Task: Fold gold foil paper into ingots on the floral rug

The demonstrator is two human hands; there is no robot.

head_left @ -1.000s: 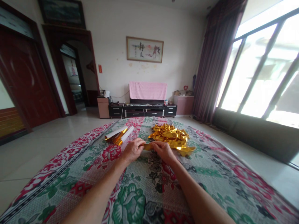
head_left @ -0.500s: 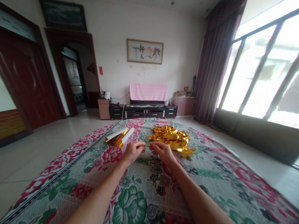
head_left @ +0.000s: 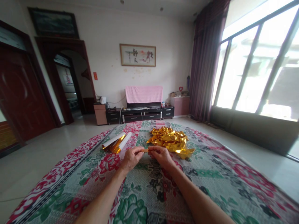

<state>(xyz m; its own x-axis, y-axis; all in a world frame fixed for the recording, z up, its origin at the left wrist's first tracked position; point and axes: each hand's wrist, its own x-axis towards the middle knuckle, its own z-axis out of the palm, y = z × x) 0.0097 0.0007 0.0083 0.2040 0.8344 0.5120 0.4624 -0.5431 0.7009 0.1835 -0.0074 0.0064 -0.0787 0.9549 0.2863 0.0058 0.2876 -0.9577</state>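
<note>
Between my two hands a small strip of gold foil paper (head_left: 146, 150) is stretched, mostly covered by the fingers. My left hand (head_left: 132, 158) pinches one end of it. The other end is pinched in my right hand (head_left: 161, 155). Just beyond my right hand lies a heap of folded gold foil pieces (head_left: 171, 138), shiny and boat-like in shape. Curled sheets of foil paper (head_left: 118, 143), white on one face and gold on the other, rest past my left hand.
A floral cloth (head_left: 130, 205) in red, green and grey covers the round table. Beyond it stand a black TV cabinet (head_left: 135, 115) and a television under a pink towel (head_left: 144, 94). Windows and a purple curtain (head_left: 203, 62) are on the right.
Both hands sit slightly lower in view, still pinching the strip, which shows a little thicker between the fingertips. The camera view has turned a little to the right.
</note>
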